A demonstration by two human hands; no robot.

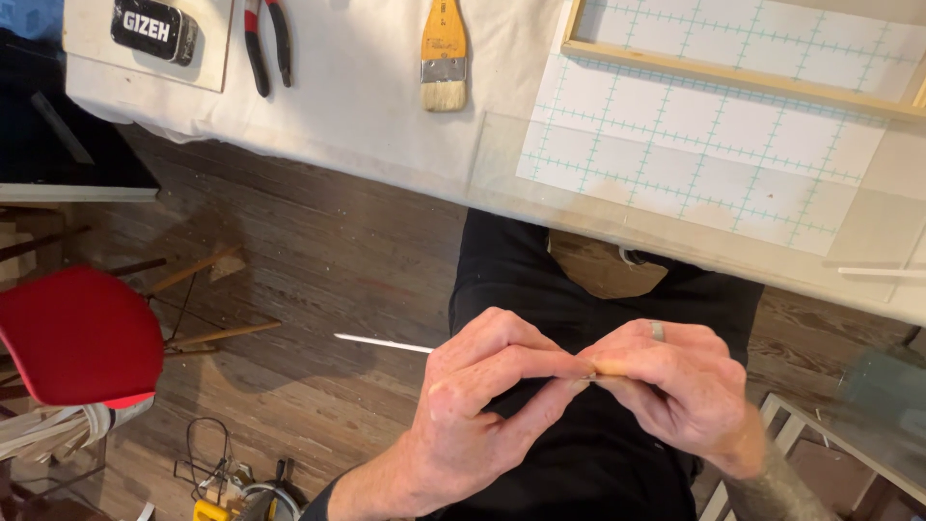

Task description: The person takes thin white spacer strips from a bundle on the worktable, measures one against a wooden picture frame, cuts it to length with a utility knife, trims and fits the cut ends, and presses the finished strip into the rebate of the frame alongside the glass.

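**Thin white strip pinched between both hands above the lap**

A thin white strip (384,342) is held level over the person's lap, its free end pointing out to the left over the wooden floor (318,260). The left hand (482,400) has thumb and fingers curled and pinched on the strip. The right hand (675,381), with a ring on one finger, meets it fingertip to fingertip, closed on a small tan piece at the strip's near end; what that piece is cannot be told.

Beyond the hands stands a cloth-covered table (367,106). On it lie a gridded cutting mat (694,154) with a wooden frame (733,75) on top, a flat paintbrush (444,58), red-handled pliers (267,43) and a black tin (154,29). A red chair (82,333) stands on the floor at the left.
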